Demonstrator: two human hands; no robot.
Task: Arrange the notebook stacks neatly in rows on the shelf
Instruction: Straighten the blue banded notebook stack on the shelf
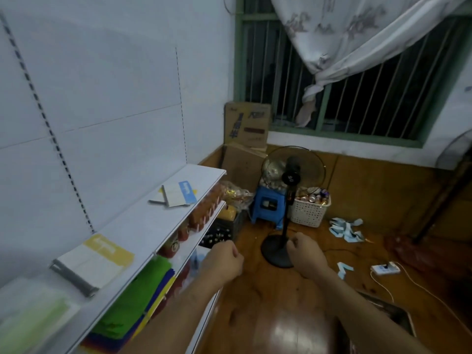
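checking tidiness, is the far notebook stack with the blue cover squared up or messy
Messy: the blue-covered stack on the top shelf is fanned, books skewed at different angles.

The room is dim, with a cool, bluish cast on the wall (102,85). The window (344,98) is dark. A soft glare patch shines on the wooden floor (286,330). The wide lens bends straight lines near the edges. The lower-left corner and both forearms are blurred.

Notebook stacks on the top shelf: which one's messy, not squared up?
The far stack with the blue-banded cover, near the shelf's right end: its notebooks are fanned out at different angles. The yellow-banded stack nearer the camera sits squared.
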